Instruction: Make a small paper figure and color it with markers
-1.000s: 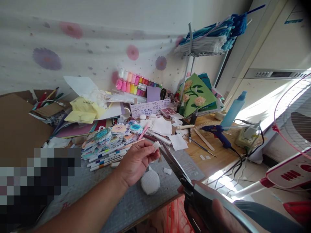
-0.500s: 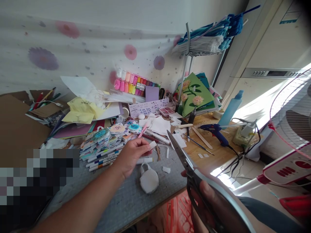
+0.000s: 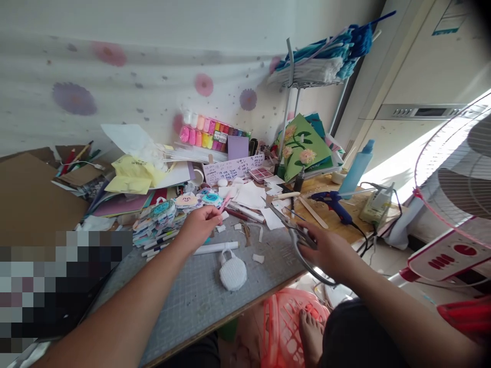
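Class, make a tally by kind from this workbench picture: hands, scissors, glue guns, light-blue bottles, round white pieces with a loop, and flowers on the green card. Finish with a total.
Hands: 2
Scissors: 1
Glue gun: 1
Light-blue bottle: 1
Round white piece with loop: 1
Flowers: 3
Total: 9

You face 1 pale wall (image 3: 153,66) with flower prints; far right, 1 fan (image 3: 460,189) stands before 1 white cabinet (image 3: 418,76), bright light falling across it.
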